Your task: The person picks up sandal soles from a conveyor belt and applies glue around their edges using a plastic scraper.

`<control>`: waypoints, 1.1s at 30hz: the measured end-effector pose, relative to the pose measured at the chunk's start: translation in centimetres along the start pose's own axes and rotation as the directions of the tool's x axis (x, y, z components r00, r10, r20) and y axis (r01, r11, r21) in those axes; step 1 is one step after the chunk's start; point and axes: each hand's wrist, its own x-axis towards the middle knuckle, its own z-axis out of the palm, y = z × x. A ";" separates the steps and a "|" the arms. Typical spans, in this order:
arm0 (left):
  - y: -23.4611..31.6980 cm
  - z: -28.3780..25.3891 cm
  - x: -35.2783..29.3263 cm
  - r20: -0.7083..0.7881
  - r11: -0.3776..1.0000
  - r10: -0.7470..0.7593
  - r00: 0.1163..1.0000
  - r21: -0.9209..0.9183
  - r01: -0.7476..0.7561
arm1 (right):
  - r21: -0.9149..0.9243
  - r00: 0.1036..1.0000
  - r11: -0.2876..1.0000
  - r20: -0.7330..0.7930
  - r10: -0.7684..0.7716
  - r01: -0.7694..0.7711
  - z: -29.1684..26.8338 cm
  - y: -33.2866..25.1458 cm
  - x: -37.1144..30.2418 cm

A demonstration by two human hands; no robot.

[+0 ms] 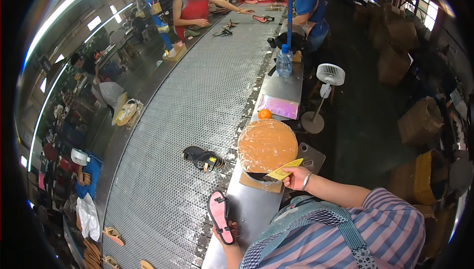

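Note:
My left hand [233,231] grips a sandal [217,214] with a pink insole and black straps, held sole-down over the inner edge of the mesh conveyor. In my right hand [296,177] is a flat yellow piece [286,169], pinched between thumb and fingers; its exact kind is unclear. It overlaps the near rim of a round tub [268,145] with a tan, shiny top that looks wrapped in clear film. On the conveyor beyond my left hand lies a black strappy sandal [201,159].
The mesh conveyor [163,135] runs away along a metal ledge [256,205]. An orange [264,114], an iridescent sheet [279,106] and a water bottle [284,60] sit on the ledge. A white fan [330,74] stands at right. Several people work farther along.

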 end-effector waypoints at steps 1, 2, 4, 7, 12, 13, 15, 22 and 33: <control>0.1 -0.2 0.2 0.003 1.000 -0.004 1.000 0.003 0.004 | -0.003 0.999 1.000 -0.034 -0.008 0.008 0.5 0.0 -0.2; 0.1 -0.4 0.3 0.006 1.000 -0.007 1.000 0.006 0.007 | -0.006 0.998 1.000 -0.067 -0.016 0.016 0.8 -0.1 -0.2; 0.0 -0.5 0.5 0.028 1.000 -0.010 1.000 -0.006 0.011 | -0.006 0.998 1.000 -0.062 -0.009 0.009 0.7 -0.3 -0.1; -0.3 -0.1 0.5 0.038 0.999 -0.014 0.999 -0.028 0.015 | -0.005 0.998 1.000 -0.061 -0.005 0.005 0.7 -0.6 0.0; -0.7 1.4 0.7 -0.028 0.998 -0.027 0.999 -0.049 0.025 | -0.001 0.997 1.000 -0.078 -0.005 0.005 0.5 -1.2 0.4; -0.6 1.2 0.8 -0.004 0.999 -0.029 1.000 -0.032 0.028 | 0.008 0.997 1.000 -0.074 -0.001 0.001 0.5 -1.3 0.5; -0.5 0.8 1.1 0.017 0.999 -0.031 0.999 -0.016 0.031 | 0.017 0.997 1.000 -0.072 0.005 -0.004 0.7 -1.5 0.6; -0.7 0.2 1.6 0.092 0.988 -0.139 0.986 0.078 0.132 | -0.001 0.998 1.000 -0.068 -0.002 0.002 0.8 -2.3 0.7; -0.8 -2.8 3.1 0.164 0.972 -0.232 0.959 0.061 0.225 | -0.040 0.998 0.998 -0.039 -0.041 0.039 -0.1 -3.5 1.6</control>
